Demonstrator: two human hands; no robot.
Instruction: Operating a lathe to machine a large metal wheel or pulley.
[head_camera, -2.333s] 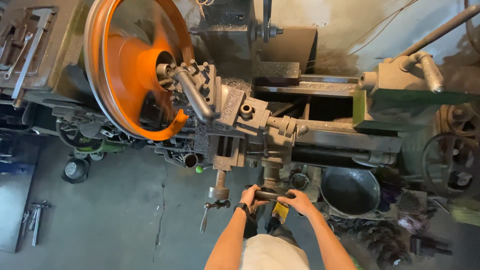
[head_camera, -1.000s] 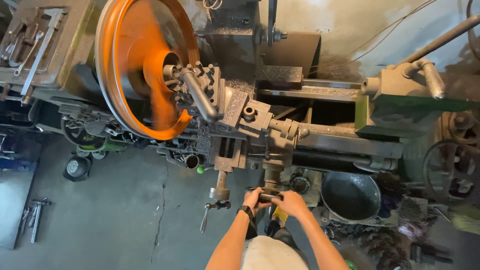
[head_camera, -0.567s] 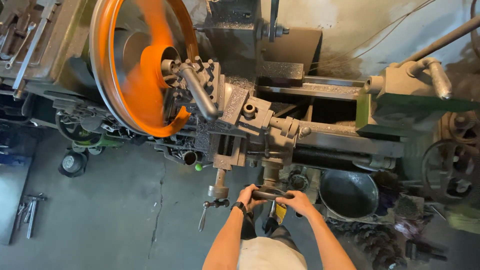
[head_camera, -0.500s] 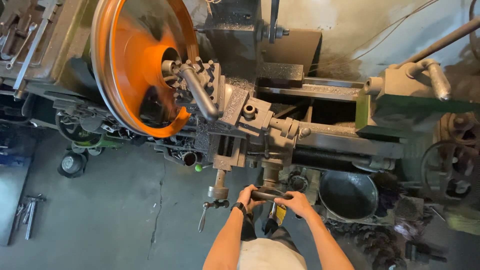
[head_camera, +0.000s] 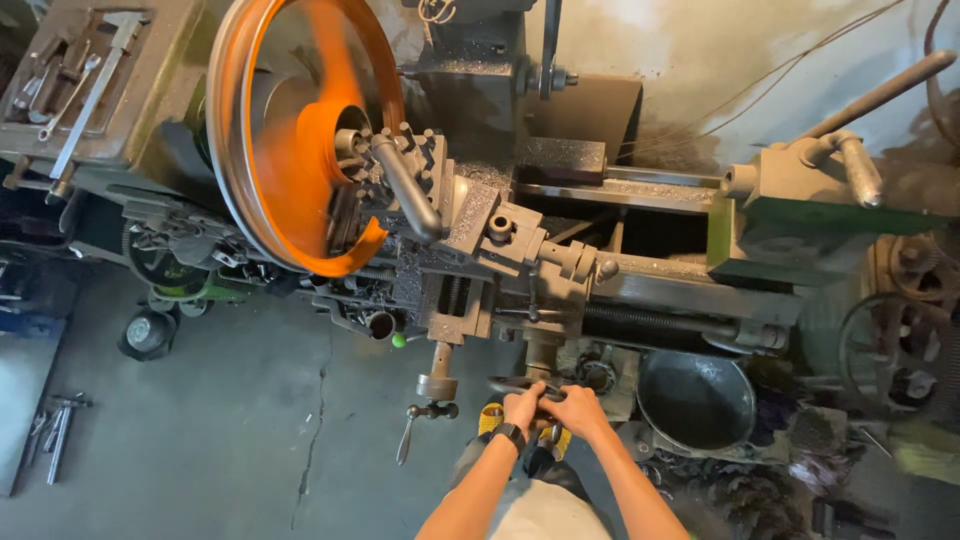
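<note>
**Both hands on the lathe handwheel**

The left hand (head_camera: 524, 408), with a dark watch at the wrist, and the right hand (head_camera: 577, 410) sit side by side, touching, both wrapped tight around the rim of a dark round metal handwheel (head_camera: 512, 384) at the front of a grey, oil-stained metal lathe (head_camera: 560, 250). The wheel lies right under the fingers, partly hidden by them.

Just left of the left hand, a slim metal crank handle with a round hub (head_camera: 432, 390) juts out from the machine. Above the hands stands the grey tool post with its bent steel lever (head_camera: 405, 185), and beyond that, up and to the left, a large orange-rimmed disc (head_camera: 300, 140) is blurred with spin.

To the right of the right hand, near it, a dark round metal pan (head_camera: 695, 400) sits low beside the lathe. Farther up and right is the green and grey tailstock (head_camera: 800, 215). Far left of the hands, loose steel tools (head_camera: 60, 430) lie on the cracked grey concrete floor (head_camera: 230, 440).
</note>
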